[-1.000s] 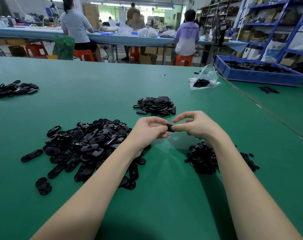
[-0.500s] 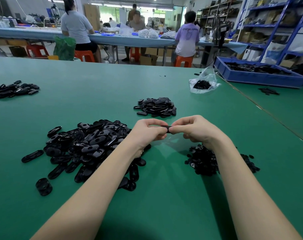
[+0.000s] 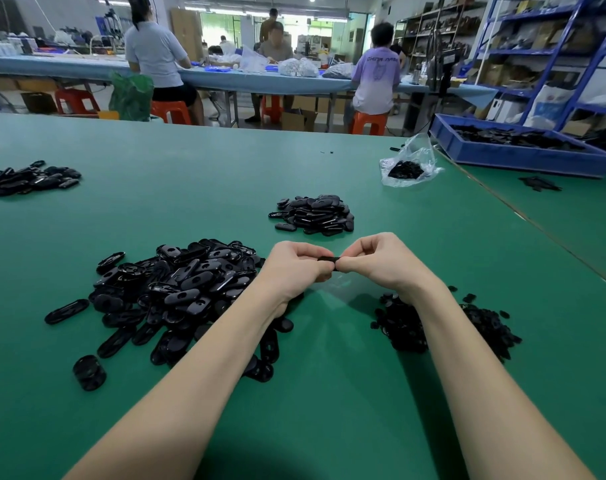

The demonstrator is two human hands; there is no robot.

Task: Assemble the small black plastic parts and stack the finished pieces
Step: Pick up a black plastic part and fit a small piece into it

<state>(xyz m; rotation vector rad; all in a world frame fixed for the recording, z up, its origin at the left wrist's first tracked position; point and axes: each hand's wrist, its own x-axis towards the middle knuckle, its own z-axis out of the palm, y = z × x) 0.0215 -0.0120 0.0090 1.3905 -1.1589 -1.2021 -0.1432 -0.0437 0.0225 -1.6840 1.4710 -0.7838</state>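
Two hands meet over the green table mat (image 3: 329,410), and between them we pinch one small black plastic piece (image 3: 327,260): the left hand (image 3: 294,268) has its curled fingers and thumb clamped on one end, the right hand (image 3: 377,261) clamped on the other. The piece hangs above the mat, just in front of the small neat heap of black oval pieces (image 3: 312,214), which we judge to be the finished ones. We cannot tell whether the two halves are already seated, since our fingertips cover nearly all of the piece.

What could go wrong, in our judgement: the part is tiny and smooth, so an uneven squeeze could pop the insert out and send it into the big loose pile of black oval shells (image 3: 177,289) under the left forearm, or into the heap of small black inserts (image 3: 405,327) under the right wrist, where it would be lost among look-alikes. Pressing askew could also leave the halves half-joined. The left forearm lies close over the shell pile and could scatter it.

Readable writing is scarce: the lilac T-shirt (image 3: 376,74) of a seated worker carries a line of print that seems to begin "CHINA", the rest too blurred to read. The clear plastic bag of black parts (image 3: 407,164) and the blue plastic crate (image 3: 516,157) show no legible label.
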